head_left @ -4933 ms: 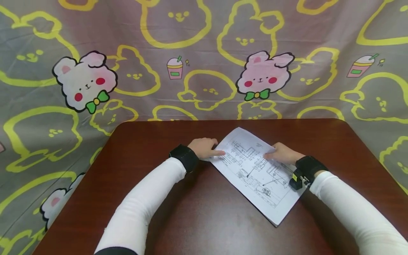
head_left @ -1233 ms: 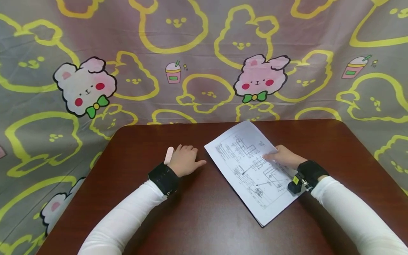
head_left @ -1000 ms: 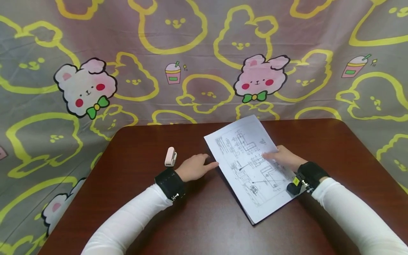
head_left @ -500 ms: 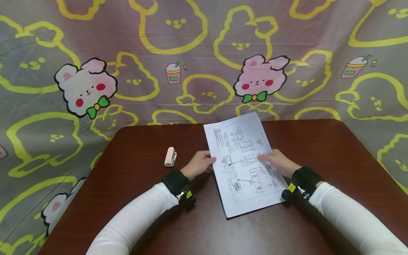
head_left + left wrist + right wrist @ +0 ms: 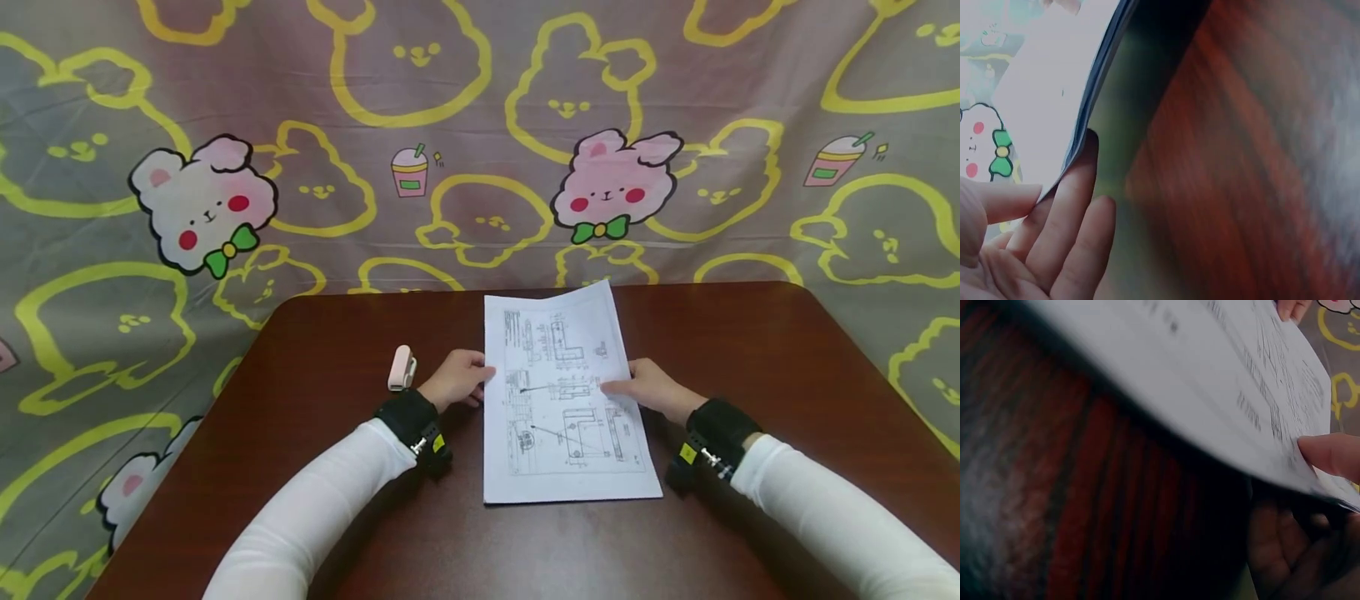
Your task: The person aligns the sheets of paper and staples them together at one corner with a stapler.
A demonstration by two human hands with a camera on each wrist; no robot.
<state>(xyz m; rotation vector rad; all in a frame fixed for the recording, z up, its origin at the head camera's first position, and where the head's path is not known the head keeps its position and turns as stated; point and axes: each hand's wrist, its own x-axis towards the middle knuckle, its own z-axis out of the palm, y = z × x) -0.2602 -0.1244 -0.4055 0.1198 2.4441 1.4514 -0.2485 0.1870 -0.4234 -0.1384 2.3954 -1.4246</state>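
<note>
A stack of paper sheets (image 5: pixel 547 450) printed with technical line drawings is held between both hands over the table, its far edge bowed. My left hand (image 5: pixel 457 380) pinches the left edge; the left wrist view shows the thumb (image 5: pixel 1013 200) on the top side and the fingers underneath. On the opposite edge my right hand (image 5: pixel 660 390) grips the stack, thumb (image 5: pixel 1332 453) flat on the printed face and fingers below it in shadow. To the left of the left hand lies a small pale pink stapler (image 5: pixel 402 368), untouched.
The dark brown table (image 5: pixel 322 350) has rounded far corners. Behind it hangs a curtain (image 5: pixel 465 100) with yellow outlines and cartoon rabbits. Black straps (image 5: pixel 408 417) with small cameras are on both wrists.
My left hand moved off the stapler and took the stack's left edge. The stack turned from slanted to nearly straight and shifted left. The right hand kept its grip throughout.
</note>
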